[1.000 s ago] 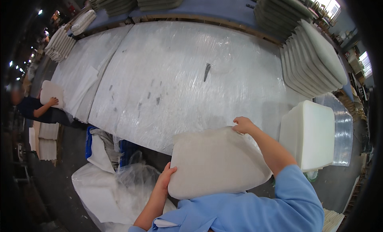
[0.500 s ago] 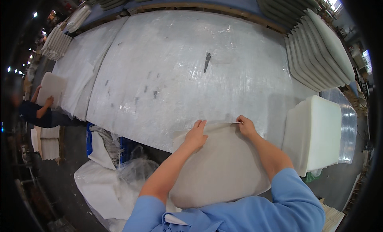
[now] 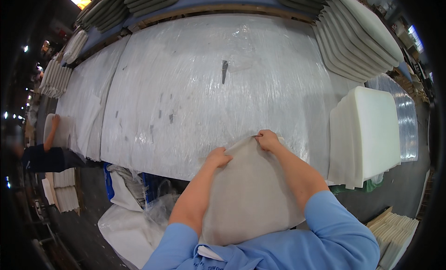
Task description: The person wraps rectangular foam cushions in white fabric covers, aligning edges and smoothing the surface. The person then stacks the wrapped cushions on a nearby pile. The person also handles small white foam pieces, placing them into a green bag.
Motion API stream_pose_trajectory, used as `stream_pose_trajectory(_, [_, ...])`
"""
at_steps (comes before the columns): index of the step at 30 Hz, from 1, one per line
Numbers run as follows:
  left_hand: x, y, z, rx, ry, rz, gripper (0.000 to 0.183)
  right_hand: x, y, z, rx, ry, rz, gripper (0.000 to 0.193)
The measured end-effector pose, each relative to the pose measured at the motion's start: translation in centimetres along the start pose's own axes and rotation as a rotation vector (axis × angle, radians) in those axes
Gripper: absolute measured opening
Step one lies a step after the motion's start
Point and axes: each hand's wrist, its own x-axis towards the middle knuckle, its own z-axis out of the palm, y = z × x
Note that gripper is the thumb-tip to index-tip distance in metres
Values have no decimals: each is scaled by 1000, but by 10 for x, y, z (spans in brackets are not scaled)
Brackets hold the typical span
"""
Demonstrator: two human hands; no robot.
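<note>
A pale, flat foam pad in a thin off-white cover (image 3: 251, 195) lies over the near edge of a plastic-wrapped table (image 3: 195, 84), reaching down toward my chest. My left hand (image 3: 218, 157) pinches the cover at the pad's far left corner. My right hand (image 3: 268, 140) grips the cover at the far right corner. Both forearms run along the pad's sides, and my blue sleeves hide its near end.
A stack of white foam pads (image 3: 367, 135) stands to my right. More pads are stacked at the table's far right (image 3: 357, 33), far edge and far left (image 3: 55, 75). A small dark tool (image 3: 224, 70) lies mid-table. Another person (image 3: 44, 154) handles a pad at left. Plastic bags (image 3: 134, 214) lie below.
My left hand left the pad's near edge and came up to the far edge beside my right hand. The pad has shifted closer to me and hangs over the table edge.
</note>
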Motion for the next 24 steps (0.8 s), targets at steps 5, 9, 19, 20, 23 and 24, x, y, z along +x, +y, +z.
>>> stream_pose_trajectory(5, [3,-20,12,-68,154,26,41,24,25,14,-85,253,-96,28])
stream_pose_trajectory(9, [9,-17,27,-49,280,30,36,34,29,27,-58,431,-135,28])
stream_pose_trajectory(19, [37,-32,51,-152,492,64,31,54,25,42,-82,516,-238,26])
stream_pose_trajectory(20, [38,-31,50,-183,501,73,31,57,26,45,-75,552,-267,26])
stream_pose_trajectory(23, [36,-30,42,-145,453,64,31,56,26,40,-105,521,-257,26])
stream_pose_trajectory(24, [34,-30,40,-168,448,78,32,55,26,35,-124,487,-237,25])
